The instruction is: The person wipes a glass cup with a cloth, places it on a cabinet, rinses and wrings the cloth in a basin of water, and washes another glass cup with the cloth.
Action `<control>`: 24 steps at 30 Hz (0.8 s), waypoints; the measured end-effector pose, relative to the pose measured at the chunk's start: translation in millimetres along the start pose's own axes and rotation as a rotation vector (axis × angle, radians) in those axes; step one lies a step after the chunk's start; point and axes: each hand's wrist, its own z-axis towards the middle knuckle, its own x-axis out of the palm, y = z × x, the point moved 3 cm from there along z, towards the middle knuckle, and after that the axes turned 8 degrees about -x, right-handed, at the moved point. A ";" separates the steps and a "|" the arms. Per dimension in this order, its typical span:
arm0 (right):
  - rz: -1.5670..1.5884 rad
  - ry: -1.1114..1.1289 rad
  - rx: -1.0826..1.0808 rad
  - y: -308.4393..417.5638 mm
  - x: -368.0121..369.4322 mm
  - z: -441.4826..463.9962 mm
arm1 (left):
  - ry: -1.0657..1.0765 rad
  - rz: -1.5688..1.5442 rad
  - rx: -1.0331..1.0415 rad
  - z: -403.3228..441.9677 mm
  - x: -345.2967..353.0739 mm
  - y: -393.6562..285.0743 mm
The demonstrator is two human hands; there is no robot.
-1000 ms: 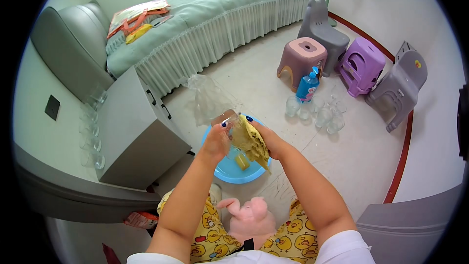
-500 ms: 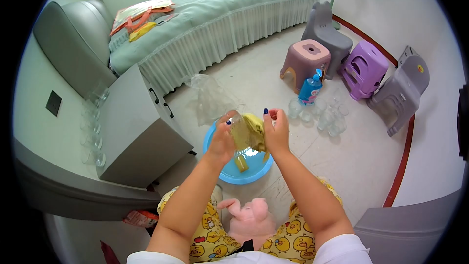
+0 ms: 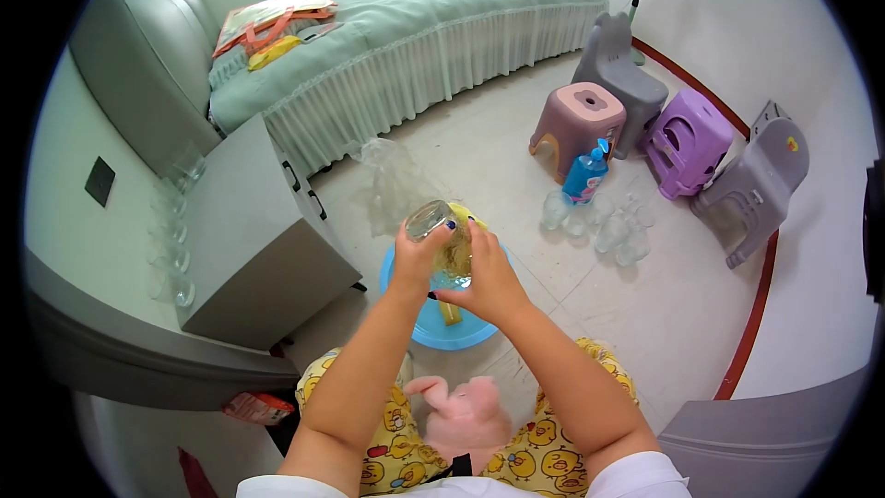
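Note:
Over a blue basin (image 3: 461, 336) of water, my left hand (image 3: 417, 256) is wrapped round a clear glass (image 3: 430, 218), which is tilted with its base up and away from me. My right hand (image 3: 490, 278) curls round the other side of that glass, pressing a yellow cloth (image 3: 468, 215) against it. Most of the cloth is hidden behind the fingers, though its yellow shows through the glass. A small yellow oblong piece (image 3: 450, 314) shows in the basin below my hands; its kind is unclear.
Beyond the basin lies a clear plastic bag (image 3: 392, 180). Several glasses (image 3: 613, 232) stand on the floor by a blue pump bottle (image 3: 585, 175). More glasses (image 3: 175, 263) line the grey cabinet (image 3: 267, 249). Plastic stools (image 3: 581, 120) stand at the right; a pink plush toy (image 3: 466, 415) sits between my legs.
The glass has tipped so its base faces up. My right hand has come in from the right with the cloth and now closes round the glass.

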 end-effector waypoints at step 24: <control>1.776 0.081 0.568 -49.9 6.2 -1.7 | -0.013 -0.245 -0.350 14.3 -30.1 13.8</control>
